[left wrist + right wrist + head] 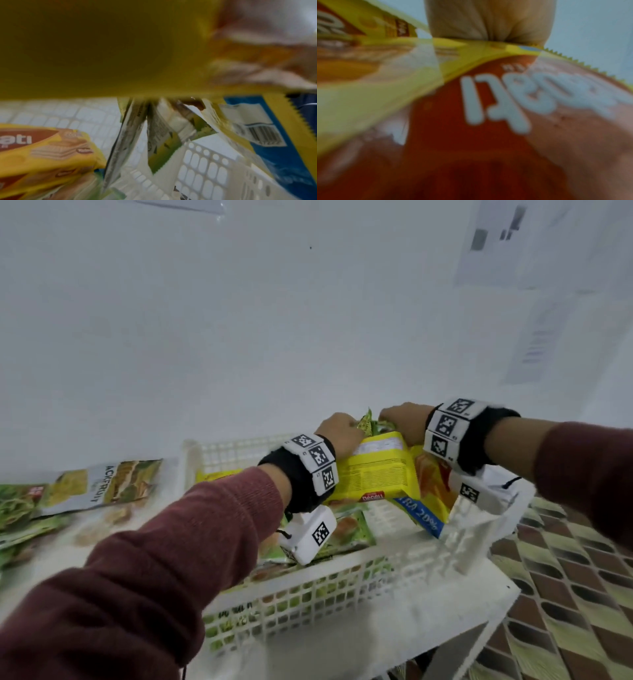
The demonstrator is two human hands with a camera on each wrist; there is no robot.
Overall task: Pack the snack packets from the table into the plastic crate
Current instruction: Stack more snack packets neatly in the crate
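Note:
A white plastic crate (342, 587) stands on the table in the head view. Both hands hold a bunch of snack packets upright over its far side. My left hand (340, 429) grips the top of green packets (366, 424) and a yellow packet (376, 470). My right hand (406, 419) grips the top of the same bunch, beside a yellow packet with a red logo (430, 484) (488, 121). In the right wrist view the palm (489, 20) presses the packet's top edge. Green packets (346, 532) lie inside the crate, as does a yellow wafer pack (44, 151).
More green and white packets (99, 484) lie on the table left of the crate. A white wall (239, 320) rises right behind the crate. The table edge (493, 607) falls away at the right to a patterned tile floor (575, 577).

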